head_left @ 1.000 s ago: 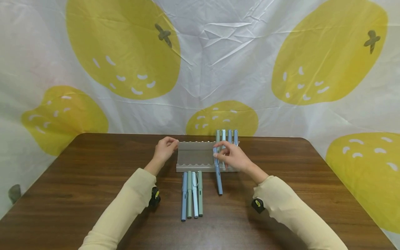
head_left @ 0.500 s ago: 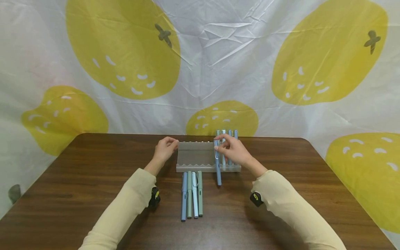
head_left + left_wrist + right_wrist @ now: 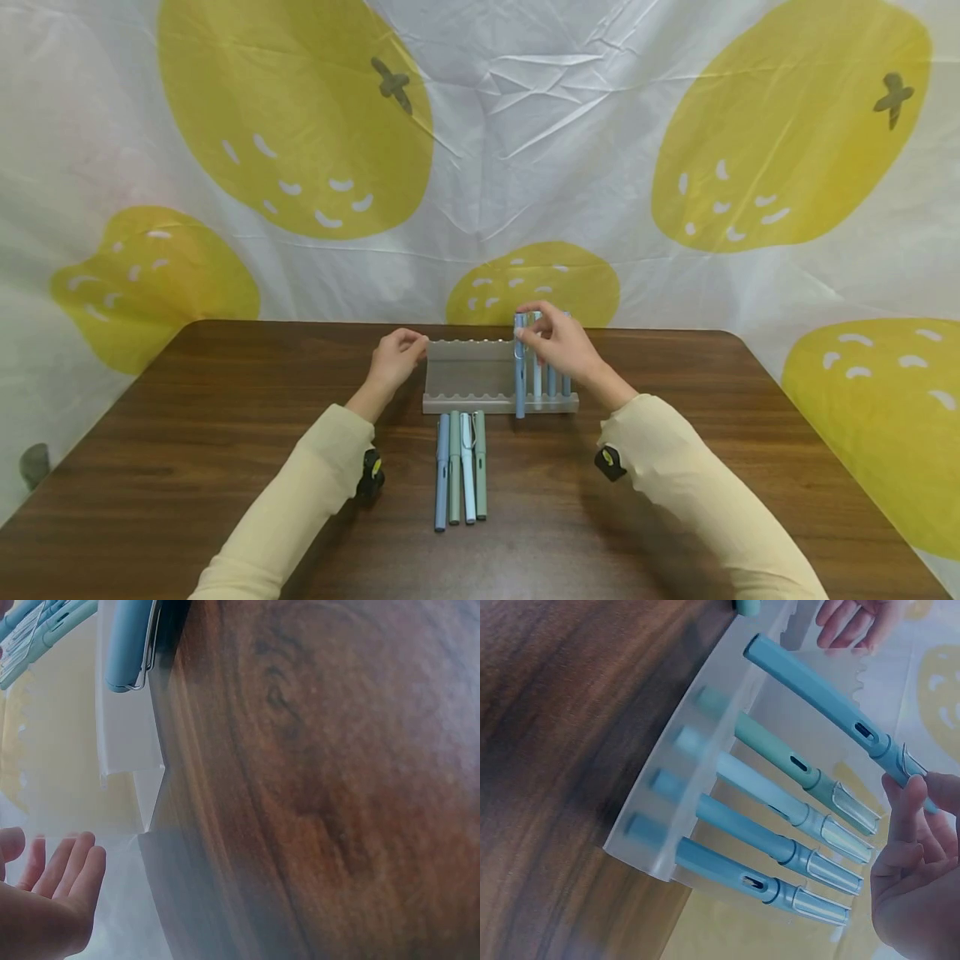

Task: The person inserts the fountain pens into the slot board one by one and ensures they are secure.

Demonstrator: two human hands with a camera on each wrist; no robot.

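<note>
My right hand [image 3: 564, 343] pinches a blue fountain pen [image 3: 817, 694] by its clipped cap, thumb against fingers. The pen is steeply tilted, cap up, and its lower end overlaps the front ledge of a frosted clear pen rack [image 3: 468, 375]. Several capped pens rest in the rack's notches on the right, among them a green pen [image 3: 776, 750] nearest the held one and a pale blue pen [image 3: 761, 784]. At the rack's upper left corner, my left hand [image 3: 394, 358] holds the edge between thumb and fingers; its fingers [image 3: 79, 870] look fairly straight in the left wrist view.
In front of the rack's left half, several pens lie side by side on the brown wooden table [image 3: 300, 500]: a darker blue pen [image 3: 442, 475], a green one, a pale blue pen [image 3: 468, 475] and another green. A lemon-print cloth [image 3: 525, 167] hangs behind the table.
My right hand has moved up and away from me with the blue pen, so the pen's lower end has come from over the table back to the rack's front ledge. The left hand stays put.
</note>
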